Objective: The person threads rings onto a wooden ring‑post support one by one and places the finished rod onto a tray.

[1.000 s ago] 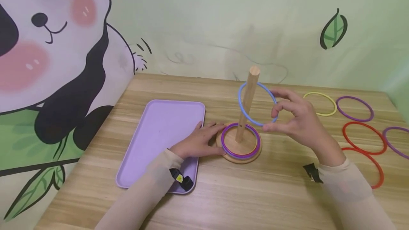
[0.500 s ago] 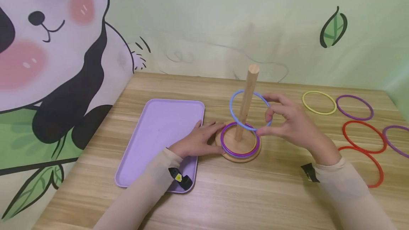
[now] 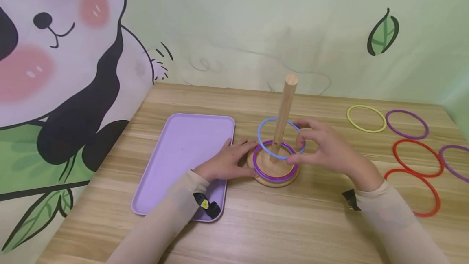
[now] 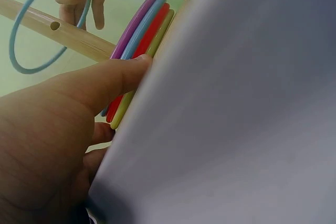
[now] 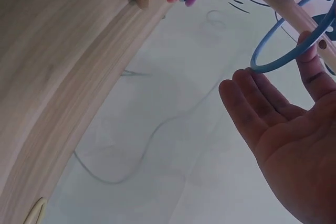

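Blue ring [image 5: 283, 61] is pinched by the right hand [image 3: 327, 150].

Your flat purple rectangular tray [image 3: 176, 162] lies left of centre frame; right of it stands the upright round wooden peg [image 3: 287, 101], four thin multicoloured rings [image 4: 142, 34] stacked around its foot, your thin blue ring [image 5: 270, 67] encircling it higher up. Thin red, purple and yellow rings [image 3: 410, 140] lie at right.

We list: one worktop [image 3: 271, 223], wood-grained, light brown. One pale green wall [image 3: 234, 19] behind its far edge, faint scribbled lines [image 3: 204, 68] low upon it. One painted panda [image 3: 66, 38], pink-cheeked, beyond the left edge; one large painted leaf [image 3: 38, 223] below. One smaller leaf [image 3: 384, 35] above the far right corner. Soft sheen noted toward the near edge.
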{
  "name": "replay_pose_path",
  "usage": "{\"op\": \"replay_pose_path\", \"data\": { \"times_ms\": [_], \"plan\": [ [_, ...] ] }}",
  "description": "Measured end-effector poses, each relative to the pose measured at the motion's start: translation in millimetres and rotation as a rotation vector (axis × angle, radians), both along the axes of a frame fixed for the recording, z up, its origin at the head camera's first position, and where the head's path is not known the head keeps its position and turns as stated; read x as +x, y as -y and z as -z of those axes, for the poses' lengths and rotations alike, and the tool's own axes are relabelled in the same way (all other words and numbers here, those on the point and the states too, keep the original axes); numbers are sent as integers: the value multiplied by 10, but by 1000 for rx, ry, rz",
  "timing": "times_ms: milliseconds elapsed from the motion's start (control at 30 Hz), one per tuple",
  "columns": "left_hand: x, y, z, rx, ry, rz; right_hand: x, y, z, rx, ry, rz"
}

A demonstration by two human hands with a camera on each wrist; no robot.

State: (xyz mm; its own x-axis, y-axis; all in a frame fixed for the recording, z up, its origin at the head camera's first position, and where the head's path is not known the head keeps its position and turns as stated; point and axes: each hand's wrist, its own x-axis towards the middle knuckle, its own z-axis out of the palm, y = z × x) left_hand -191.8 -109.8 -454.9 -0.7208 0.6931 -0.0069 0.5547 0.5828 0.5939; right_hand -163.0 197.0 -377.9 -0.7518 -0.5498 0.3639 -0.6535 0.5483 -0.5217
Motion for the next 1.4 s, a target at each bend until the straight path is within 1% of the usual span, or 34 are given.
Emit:
{"op": "replay_pose_path", "data": {
  "times_ms": [100,267,367,500,633,733,833,900,1067,1200,1400],
  "plan": [
    [-5,-6,3,1,1,1,0,10,13,16,38,-11],
    [-15,-17,7,4,-4,4,-37,31,74,-18,99,-71],
    [-13,-20,-2,2,-7,4,-52,29,112,-23,157,-82],
    [-12,-25,-14,-4,-2,4,-57,-25,118,75,197,-49],
    [-17,-34,-17,-11,5,2,-48,-71,112,168,239,-60],
    [-17,-37,-25,-12,15,-1,-44,-56,144,188,261,-100],
    [-22,-42,-27,-13,18,-1,-49,-24,197,196,258,-127],
    [-27,-45,-26,-14,16,3,-53,-5,231,200,257,-124],
    [-30,-40,-13,-17,23,0,-54,8,270,215,277,-84],
    [-23,-26,-9,-13,30,-8,-70,19,278,190,302,-80],
    [-6,-5,2,-13,17,-3,-83,91,278,92,353,-42]
  ]
}}
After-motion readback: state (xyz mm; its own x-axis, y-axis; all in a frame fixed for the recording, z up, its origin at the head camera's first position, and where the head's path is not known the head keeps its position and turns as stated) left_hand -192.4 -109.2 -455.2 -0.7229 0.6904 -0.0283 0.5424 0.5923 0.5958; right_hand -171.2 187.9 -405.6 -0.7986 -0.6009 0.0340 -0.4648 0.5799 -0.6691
